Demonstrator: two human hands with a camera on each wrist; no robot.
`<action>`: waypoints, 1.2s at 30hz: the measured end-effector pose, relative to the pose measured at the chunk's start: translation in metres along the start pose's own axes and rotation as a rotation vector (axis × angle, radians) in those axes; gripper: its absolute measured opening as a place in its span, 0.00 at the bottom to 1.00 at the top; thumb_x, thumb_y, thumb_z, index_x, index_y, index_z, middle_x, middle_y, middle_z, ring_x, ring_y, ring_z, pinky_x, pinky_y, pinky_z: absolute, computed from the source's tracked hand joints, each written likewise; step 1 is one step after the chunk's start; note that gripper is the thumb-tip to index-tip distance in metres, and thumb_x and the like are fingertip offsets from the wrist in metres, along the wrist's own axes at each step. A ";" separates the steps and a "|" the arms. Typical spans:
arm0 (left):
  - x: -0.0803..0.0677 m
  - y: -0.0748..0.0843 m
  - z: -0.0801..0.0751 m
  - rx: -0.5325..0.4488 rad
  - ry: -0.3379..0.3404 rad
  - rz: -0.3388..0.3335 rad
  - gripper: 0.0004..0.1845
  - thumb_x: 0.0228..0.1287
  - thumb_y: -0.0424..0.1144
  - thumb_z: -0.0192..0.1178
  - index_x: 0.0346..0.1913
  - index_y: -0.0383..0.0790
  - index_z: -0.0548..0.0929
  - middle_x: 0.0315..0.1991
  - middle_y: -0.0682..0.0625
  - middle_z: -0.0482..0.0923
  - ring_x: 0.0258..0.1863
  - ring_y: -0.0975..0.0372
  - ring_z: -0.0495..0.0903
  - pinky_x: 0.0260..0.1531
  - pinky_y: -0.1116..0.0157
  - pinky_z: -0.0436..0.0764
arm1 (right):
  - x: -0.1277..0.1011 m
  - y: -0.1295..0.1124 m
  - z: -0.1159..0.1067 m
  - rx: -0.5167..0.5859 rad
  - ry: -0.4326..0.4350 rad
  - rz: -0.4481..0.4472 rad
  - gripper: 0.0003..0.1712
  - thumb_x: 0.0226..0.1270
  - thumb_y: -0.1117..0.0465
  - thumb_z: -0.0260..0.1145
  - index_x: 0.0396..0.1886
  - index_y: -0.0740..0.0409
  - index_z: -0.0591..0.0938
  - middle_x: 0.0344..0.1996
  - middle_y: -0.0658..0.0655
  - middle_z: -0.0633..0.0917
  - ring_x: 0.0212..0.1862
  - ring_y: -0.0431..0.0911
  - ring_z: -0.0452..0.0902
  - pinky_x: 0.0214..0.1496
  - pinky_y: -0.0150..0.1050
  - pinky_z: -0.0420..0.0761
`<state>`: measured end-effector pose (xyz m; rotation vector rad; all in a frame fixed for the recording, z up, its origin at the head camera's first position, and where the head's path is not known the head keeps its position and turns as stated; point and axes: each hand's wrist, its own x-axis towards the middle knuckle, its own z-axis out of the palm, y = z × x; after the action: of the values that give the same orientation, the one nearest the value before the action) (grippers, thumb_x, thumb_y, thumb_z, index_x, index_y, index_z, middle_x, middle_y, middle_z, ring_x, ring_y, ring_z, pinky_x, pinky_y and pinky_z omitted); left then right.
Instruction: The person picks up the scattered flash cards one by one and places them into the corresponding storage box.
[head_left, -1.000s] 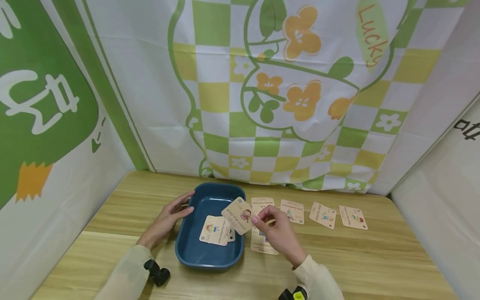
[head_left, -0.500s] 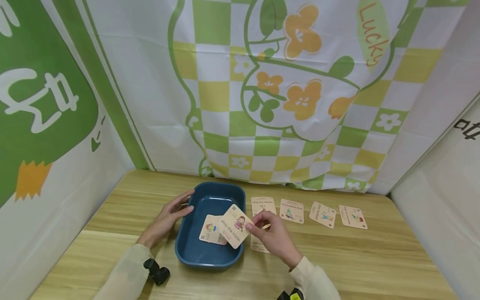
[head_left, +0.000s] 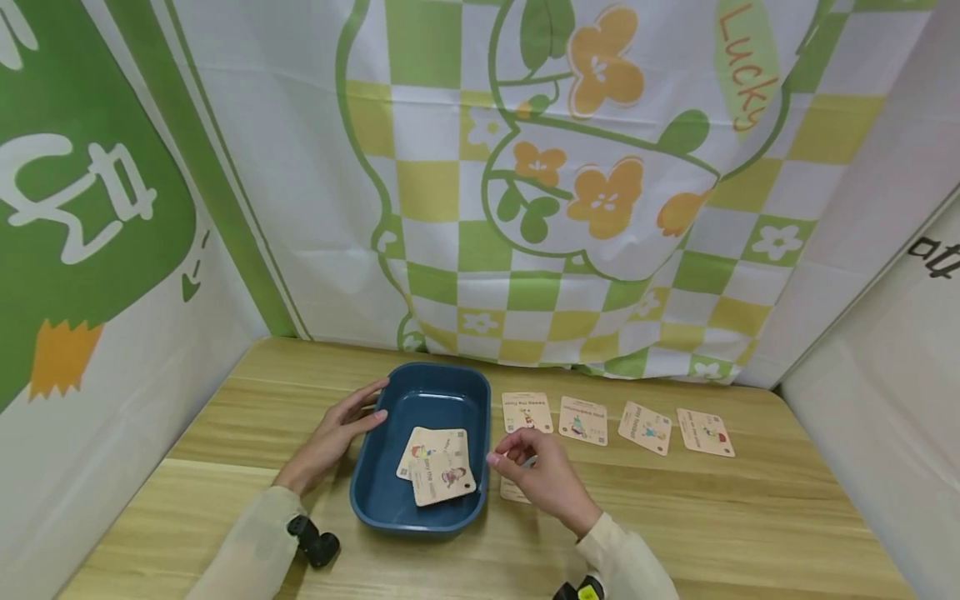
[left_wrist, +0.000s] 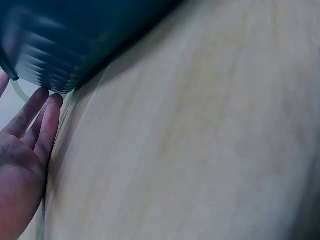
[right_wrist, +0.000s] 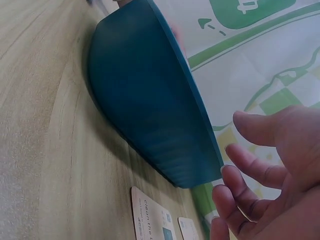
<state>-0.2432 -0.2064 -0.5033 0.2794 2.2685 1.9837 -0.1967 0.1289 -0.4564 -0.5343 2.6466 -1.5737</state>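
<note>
A blue rectangular tray (head_left: 421,525) stands on the table. Inside it lies a "play the violin" card (head_left: 444,478), partly covering another picture card (head_left: 412,455). My left hand (head_left: 333,437) touches the tray's left side; the left wrist view shows its fingers (left_wrist: 47,127) fairly straight against the outer wall. My right hand (head_left: 546,475) hovers by the tray's right rim, holding nothing, with thumb and forefinger apart in the right wrist view. Beneath it is a card (head_left: 514,491), mostly hidden in the head view; its visible print in the right wrist view begins "clean the".
To the right of the tray, along the table's back, are a "sweep the floor" card (head_left: 527,410), a badminton card (head_left: 583,421), a football card (head_left: 645,429) and one more card (head_left: 706,432). A printed curtain (head_left: 547,325) hangs behind the wooden table (head_left: 750,517).
My right hand has let go of the violin card, which dropped into the tray onto the other card. That hand has shifted slightly; my left hand stays at the tray.
</note>
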 end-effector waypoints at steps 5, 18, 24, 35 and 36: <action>0.000 0.000 0.000 -0.006 -0.001 0.006 0.32 0.75 0.44 0.59 0.78 0.46 0.64 0.77 0.38 0.57 0.76 0.40 0.54 0.71 0.35 0.50 | 0.000 0.000 -0.001 -0.009 -0.007 0.004 0.08 0.65 0.59 0.74 0.34 0.59 0.85 0.27 0.50 0.80 0.33 0.44 0.75 0.36 0.34 0.75; 0.000 0.000 0.000 -0.003 0.002 0.000 0.32 0.75 0.44 0.59 0.78 0.47 0.64 0.77 0.38 0.57 0.76 0.40 0.53 0.71 0.35 0.50 | -0.004 0.011 -0.016 -0.060 0.025 0.036 0.09 0.64 0.59 0.75 0.35 0.57 0.83 0.29 0.50 0.79 0.34 0.45 0.75 0.37 0.34 0.75; 0.000 0.000 0.000 -0.007 0.001 0.003 0.32 0.75 0.43 0.59 0.78 0.46 0.64 0.77 0.37 0.57 0.76 0.40 0.53 0.72 0.36 0.50 | -0.007 0.021 -0.025 -0.106 0.010 0.053 0.13 0.62 0.58 0.77 0.38 0.61 0.83 0.32 0.55 0.78 0.37 0.48 0.74 0.41 0.38 0.75; -0.001 0.000 0.000 0.000 0.000 0.007 0.32 0.75 0.43 0.59 0.78 0.46 0.64 0.77 0.38 0.57 0.76 0.40 0.53 0.71 0.36 0.51 | -0.008 0.041 -0.037 -0.413 -0.050 0.148 0.37 0.39 0.48 0.88 0.49 0.59 0.83 0.36 0.54 0.74 0.38 0.48 0.67 0.42 0.45 0.70; 0.000 0.000 0.000 0.001 0.000 0.007 0.32 0.75 0.43 0.59 0.78 0.46 0.64 0.77 0.38 0.57 0.76 0.40 0.53 0.71 0.36 0.51 | -0.008 0.042 -0.037 -0.438 -0.054 0.153 0.40 0.37 0.47 0.89 0.50 0.58 0.83 0.37 0.54 0.75 0.39 0.48 0.68 0.44 0.48 0.70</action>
<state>-0.2427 -0.2064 -0.5037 0.2875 2.2713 1.9865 -0.2078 0.1810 -0.4752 -0.3615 2.9128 -0.9267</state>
